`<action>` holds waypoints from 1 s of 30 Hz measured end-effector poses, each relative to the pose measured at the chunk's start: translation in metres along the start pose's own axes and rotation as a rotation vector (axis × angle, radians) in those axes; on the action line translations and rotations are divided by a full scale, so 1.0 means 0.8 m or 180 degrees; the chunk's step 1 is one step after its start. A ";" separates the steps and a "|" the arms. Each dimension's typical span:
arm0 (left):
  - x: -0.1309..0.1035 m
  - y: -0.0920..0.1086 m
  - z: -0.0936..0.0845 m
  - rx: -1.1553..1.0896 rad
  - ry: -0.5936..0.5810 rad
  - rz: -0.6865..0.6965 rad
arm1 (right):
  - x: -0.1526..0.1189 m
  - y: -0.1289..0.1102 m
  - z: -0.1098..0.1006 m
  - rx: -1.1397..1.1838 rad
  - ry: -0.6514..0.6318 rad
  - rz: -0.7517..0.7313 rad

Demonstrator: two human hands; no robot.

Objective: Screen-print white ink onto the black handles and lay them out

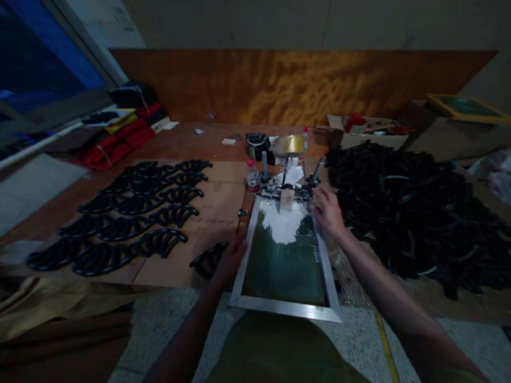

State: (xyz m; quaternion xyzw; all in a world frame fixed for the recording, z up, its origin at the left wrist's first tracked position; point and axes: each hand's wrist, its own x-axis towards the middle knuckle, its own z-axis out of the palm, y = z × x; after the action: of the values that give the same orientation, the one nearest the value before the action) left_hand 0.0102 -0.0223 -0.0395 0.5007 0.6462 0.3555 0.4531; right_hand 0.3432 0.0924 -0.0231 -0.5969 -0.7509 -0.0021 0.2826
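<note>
A silkscreen printing frame (287, 311) with an aluminium border lies in front of me, its green mesh (283, 271) smeared with white ink (281, 227) near the top. A hinge clamp (285, 191) is at its far edge, with a wooden-topped squeegee (286, 199) lying there. My right hand (329, 213) is at the frame's upper right corner, fingers stretched toward the clamp. My left hand (233, 255) is beside the frame's left edge, next to a black ribbed, curved piece (207, 260); its fingers are dark and partly hidden.
Rows of similar black pieces (123, 226) lie on cardboard at left. A large heap of black pieces (399, 197) is on the right. Behind the clamp stand a bottle (253, 178), an ink tub (256, 144) and a tape roll (289, 144). Red cloth bundles (115, 146) sit far left.
</note>
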 end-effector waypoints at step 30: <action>0.015 -0.051 0.025 -0.0457 -0.0189 -0.0227 | -0.064 -0.086 0.019 0.0104 -0.1664 -0.1530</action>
State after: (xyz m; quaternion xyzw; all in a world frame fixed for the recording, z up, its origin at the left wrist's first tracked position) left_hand 0.0149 -0.0203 -0.0862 0.4539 0.6227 0.3696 0.5192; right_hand 0.2816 0.0317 -0.0348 -0.3790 -0.9167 0.0962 0.0819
